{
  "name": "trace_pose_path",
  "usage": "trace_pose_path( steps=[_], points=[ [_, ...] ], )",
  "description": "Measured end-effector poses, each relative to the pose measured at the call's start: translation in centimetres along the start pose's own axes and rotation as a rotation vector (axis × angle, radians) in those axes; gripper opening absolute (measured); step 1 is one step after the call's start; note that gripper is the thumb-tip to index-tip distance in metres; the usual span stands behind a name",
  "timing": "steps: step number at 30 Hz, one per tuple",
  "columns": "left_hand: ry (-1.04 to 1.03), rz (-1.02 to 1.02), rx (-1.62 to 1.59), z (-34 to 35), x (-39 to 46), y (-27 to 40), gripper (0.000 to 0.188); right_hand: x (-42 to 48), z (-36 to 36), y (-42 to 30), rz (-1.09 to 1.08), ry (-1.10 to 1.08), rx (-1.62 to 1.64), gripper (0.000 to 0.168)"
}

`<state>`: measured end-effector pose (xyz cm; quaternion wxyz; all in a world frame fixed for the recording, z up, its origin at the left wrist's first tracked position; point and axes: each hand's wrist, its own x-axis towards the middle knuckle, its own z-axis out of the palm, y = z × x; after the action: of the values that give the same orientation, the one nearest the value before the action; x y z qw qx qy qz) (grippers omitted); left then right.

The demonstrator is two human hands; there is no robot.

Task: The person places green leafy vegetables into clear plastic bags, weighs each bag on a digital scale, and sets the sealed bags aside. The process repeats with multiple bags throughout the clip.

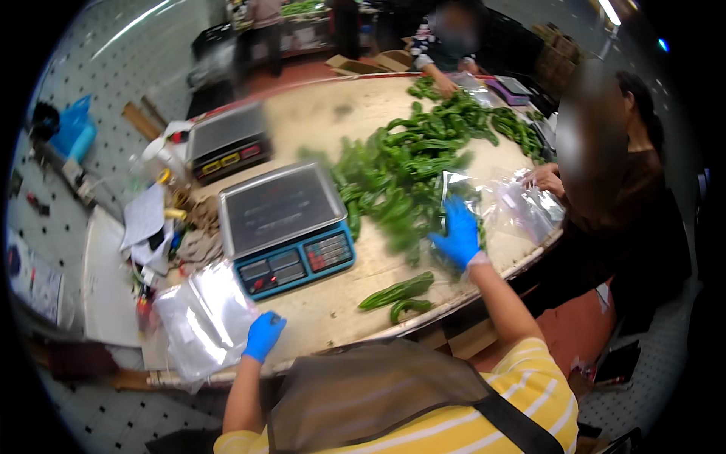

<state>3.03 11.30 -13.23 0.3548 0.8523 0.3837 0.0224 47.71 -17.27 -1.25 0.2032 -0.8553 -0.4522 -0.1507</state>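
My left hand (264, 336), in a blue glove, rests at the table's near edge beside a stack of clear plastic bags (207, 318); its fingers are curled, and whether they hold anything is unclear. Gloved in blue too, my right hand (458, 232) has its fingers spread over a clear plastic bag (455, 184) at the near right of a pile of long green peppers (420, 147). A few loose green peppers (397, 291) lie between the hands, near the edge. A blue weighing scale (281, 213) with a metal-rimmed top stands ahead of my left hand.
A second scale (227, 136) stands behind the blue one. Papers (144, 213) and crumpled gloves or cloths (199, 249) clutter the left. One co-worker's hand (445, 85) reaches peppers at the far side; another's hand (545, 179) touches plastic bags (524, 207) at right, near a purple scale (510, 91).
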Motion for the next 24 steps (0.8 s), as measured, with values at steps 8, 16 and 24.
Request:
trace_pose_path(
  steps=[8, 16, 24],
  points=[
    [0.072, -0.134, -0.081, 4.3, -1.7, 2.0, 0.029, 7.6, -3.8, 18.6, 0.297, -0.255, -0.014, 0.120],
    [0.219, -0.082, -0.216, 7.0, -4.0, 3.2, 0.023, 11.9, -4.9, 9.3, -0.121, -0.662, 0.006, 0.031],
    [0.166, -0.060, -0.164, 9.1, -5.1, 5.0, 0.029, 17.5, -12.2, -6.2, 0.225, -0.398, 1.225, 0.021]
  ],
)
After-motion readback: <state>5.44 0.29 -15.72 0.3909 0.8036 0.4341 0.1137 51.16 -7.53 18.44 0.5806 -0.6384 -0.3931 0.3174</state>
